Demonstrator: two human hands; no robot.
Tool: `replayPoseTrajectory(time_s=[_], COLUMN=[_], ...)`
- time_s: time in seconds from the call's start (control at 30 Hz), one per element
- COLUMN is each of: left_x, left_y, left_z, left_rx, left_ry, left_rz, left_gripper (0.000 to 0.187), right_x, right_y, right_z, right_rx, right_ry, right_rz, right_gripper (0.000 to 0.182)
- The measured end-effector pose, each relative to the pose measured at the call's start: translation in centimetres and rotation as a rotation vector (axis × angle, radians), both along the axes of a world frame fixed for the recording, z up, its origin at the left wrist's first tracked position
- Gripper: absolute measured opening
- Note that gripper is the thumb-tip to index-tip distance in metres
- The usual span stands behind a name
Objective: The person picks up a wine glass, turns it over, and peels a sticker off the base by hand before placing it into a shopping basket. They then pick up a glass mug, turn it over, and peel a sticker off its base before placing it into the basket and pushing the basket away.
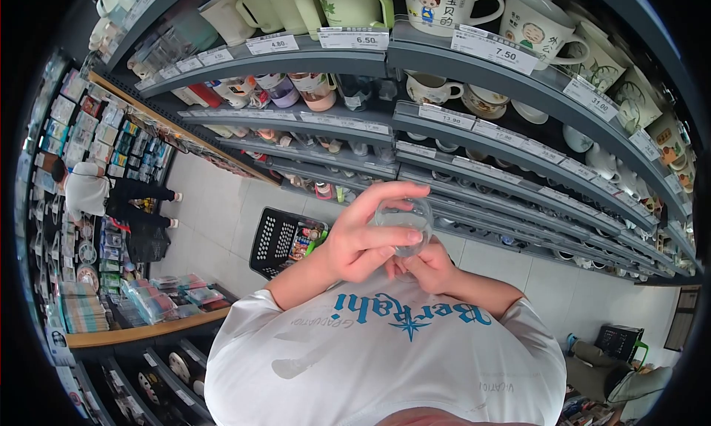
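In the head view, a clear, see-through cup (404,223) is held in front of my chest. My left hand (369,237) wraps around its side, with fingers stretched across the front and over the top edge. Beneath it, my right hand (425,266) has its fingers closed at the cup's lower end, partly hidden behind the cup and my other hand. Both hands are near the middle of the view, above my white shirt.
Shelves (326,58) of mugs and cups with price tags curve across the top and right. A black shopping basket (270,241) with goods stands on the tiled floor. One person (87,190) is at the left shelves; another (629,385) is at lower right.
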State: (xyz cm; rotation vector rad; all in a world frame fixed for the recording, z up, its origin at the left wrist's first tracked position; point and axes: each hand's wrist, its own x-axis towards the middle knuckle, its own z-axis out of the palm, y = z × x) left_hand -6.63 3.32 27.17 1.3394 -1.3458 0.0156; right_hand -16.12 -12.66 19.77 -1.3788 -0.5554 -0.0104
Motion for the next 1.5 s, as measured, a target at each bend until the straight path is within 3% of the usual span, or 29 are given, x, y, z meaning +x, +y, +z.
replayPoseTrajectory(time_s=[0.17, 0.3, 0.43, 0.57, 0.73, 0.8, 0.93, 1.1, 1.33, 1.43, 1.5], left_x=[-0.7, -1.0, -1.4, -1.5, -1.1, -0.7, -0.3, -0.6, -0.5, 0.5, 0.9], left_y=[-0.2, -0.6, -0.8, -0.8, -0.6, -0.6, -0.3, -0.3, 0.1, 0.3, 0.4], left_z=[1.1, 1.0, 1.1, 1.3, 0.8, 0.9, 0.7, 0.6, -0.4, -1.1, -1.4], left_rx=[0.041, 0.065, 0.118, 0.14, 0.067, 0.038, -0.003, -0.004, 0.026, -0.04, -0.117], left_ry=[-0.104, -0.145, -0.191, -0.189, -0.117, -0.129, -0.082, -0.005, 0.019, 0.164, 0.307], left_rz=[0.063, 0.13, 0.279, 0.284, 0.135, 0.085, -0.017, 0.054, 0.168, 0.056, -0.027], left_gripper=[0.025, 0.04, 0.048, 0.047, 0.041, 0.041, 0.046, 0.04, 0.032, 0.031, 0.029], right_x=[0.0, 0.2, 0.1, 0.2, 0.5, 0.6, 0.5, 0.3, 0.4, 0.4, 1.1], right_y=[-0.2, -0.3, -0.5, -0.7, -1.1, -1.2, -1.6, -0.7, -0.2, -0.4, 0.0], right_z=[-0.1, 0.4, 0.4, 0.6, 1.1, 1.5, 1.0, 0.8, 1.3, 1.0, 0.3], right_rx=[-0.11, -0.185, -0.205, -0.259, -0.282, -0.11, -0.044, -0.186, -0.248, -0.271, 0.115], right_ry=[-0.078, -0.224, -0.156, -0.172, -0.212, -0.139, -0.008, -0.091, -0.123, -0.023, 0.082], right_rz=[-0.111, -0.263, -0.32, -0.386, -0.371, -0.207, -0.027, -0.294, -0.394, -0.271, 0.115], right_gripper=[0.017, 0.017, 0.018, 0.017, 0.016, 0.015, 0.014, 0.011, 0.006, 0.009, 0.015])
